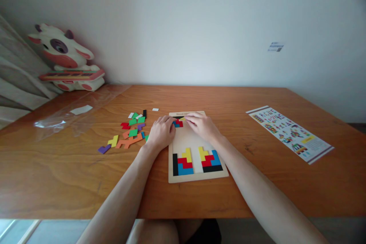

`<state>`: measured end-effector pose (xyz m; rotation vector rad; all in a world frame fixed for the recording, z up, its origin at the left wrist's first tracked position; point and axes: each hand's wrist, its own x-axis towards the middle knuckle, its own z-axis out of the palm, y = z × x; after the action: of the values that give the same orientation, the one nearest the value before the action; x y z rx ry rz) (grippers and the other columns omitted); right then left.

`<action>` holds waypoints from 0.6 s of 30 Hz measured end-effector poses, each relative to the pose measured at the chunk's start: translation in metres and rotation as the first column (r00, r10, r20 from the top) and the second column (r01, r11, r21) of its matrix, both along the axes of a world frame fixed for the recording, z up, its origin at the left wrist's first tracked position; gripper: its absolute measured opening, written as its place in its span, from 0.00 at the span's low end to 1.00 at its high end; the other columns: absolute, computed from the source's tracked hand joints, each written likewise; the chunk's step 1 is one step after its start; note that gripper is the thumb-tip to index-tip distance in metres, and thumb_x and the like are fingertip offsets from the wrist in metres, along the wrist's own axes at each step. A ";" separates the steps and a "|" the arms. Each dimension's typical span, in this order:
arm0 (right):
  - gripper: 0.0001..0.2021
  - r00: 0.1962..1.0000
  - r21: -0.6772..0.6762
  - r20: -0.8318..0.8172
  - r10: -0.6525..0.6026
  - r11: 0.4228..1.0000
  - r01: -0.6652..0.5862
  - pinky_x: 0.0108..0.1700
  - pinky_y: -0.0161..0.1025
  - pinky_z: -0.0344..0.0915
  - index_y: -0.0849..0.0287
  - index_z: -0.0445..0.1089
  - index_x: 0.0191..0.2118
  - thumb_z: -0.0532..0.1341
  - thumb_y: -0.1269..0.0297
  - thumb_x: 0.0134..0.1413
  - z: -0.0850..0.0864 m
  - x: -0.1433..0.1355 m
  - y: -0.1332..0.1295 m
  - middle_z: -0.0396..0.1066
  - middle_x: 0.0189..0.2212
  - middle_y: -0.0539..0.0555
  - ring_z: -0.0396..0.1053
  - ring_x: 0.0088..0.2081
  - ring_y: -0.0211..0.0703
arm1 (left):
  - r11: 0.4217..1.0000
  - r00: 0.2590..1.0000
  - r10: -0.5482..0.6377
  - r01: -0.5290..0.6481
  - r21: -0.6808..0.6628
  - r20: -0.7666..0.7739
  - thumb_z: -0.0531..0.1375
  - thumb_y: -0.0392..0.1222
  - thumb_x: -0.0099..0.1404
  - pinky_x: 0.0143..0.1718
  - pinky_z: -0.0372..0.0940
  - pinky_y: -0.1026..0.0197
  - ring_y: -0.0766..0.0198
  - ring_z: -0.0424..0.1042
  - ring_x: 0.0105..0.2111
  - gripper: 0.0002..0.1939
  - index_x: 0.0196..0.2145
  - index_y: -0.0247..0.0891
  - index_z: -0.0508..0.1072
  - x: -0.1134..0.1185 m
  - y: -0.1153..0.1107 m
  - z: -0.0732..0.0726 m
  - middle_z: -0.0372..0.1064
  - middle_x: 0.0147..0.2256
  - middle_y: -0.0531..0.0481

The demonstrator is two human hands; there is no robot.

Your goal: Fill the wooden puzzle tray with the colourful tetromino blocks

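Note:
A wooden puzzle board (185, 180) lies on the table before me. At its far end my right hand (202, 126) pinches a yellow puzzle piece (182, 118), its fingertips low over the tray. My left hand (161, 131) rests over the board's far left edge, fingers curled together beside a red piece (179, 122) and a blue piece; what is under its fingertips is hidden. Yellow, red, blue and black pieces fill both near corners, among them a blue piece (185, 170) on the left and a black piece (213, 169) on the right.
Loose coloured pieces (130, 142) are scattered left of the board, some overlapping. A printed sheet (291, 133) lies to the right. Clear plastic wrapping (63, 118) spreads at the left, and a cow-shaped toy keyboard (71, 74) stands behind it against the wall.

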<state>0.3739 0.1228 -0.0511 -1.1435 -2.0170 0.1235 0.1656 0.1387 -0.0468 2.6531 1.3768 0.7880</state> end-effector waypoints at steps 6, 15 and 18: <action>0.13 0.987 -0.034 0.162 -0.003 0.999 0.008 0.51 0.49 0.72 0.52 0.81 0.38 0.60 0.74 0.61 -0.002 -0.009 0.003 0.78 0.43 0.55 0.76 0.46 0.49 | 1.000 1.000 0.000 0.000 -0.014 -0.007 0.52 0.34 0.66 0.53 0.67 0.52 0.53 0.72 0.48 0.16 0.47 0.38 0.75 0.000 0.000 -0.001 0.74 0.47 0.44; 0.18 0.992 -0.036 0.125 0.007 0.999 -0.002 0.55 0.52 0.69 0.55 0.74 0.53 0.57 0.75 0.61 -0.004 -0.005 -0.003 0.77 0.50 0.58 0.73 0.51 0.50 | 1.000 1.000 0.001 -0.001 -0.013 -0.011 0.52 0.33 0.65 0.53 0.67 0.49 0.52 0.72 0.48 0.16 0.46 0.37 0.75 0.001 0.000 0.000 0.74 0.47 0.44; 0.23 0.999 -0.059 -0.020 -0.045 0.997 0.044 0.56 0.51 0.69 0.52 0.70 0.58 0.54 0.77 0.61 -0.007 0.001 -0.002 0.75 0.52 0.57 0.72 0.53 0.48 | 1.000 1.000 0.005 -0.006 -0.024 -0.006 0.52 0.33 0.65 0.53 0.67 0.48 0.52 0.72 0.48 0.16 0.46 0.38 0.76 0.000 -0.001 0.001 0.75 0.48 0.44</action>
<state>0.3749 0.1208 -0.0584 -1.2182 -1.9792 0.1719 0.1657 0.1381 -0.0456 2.6366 1.3866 0.7598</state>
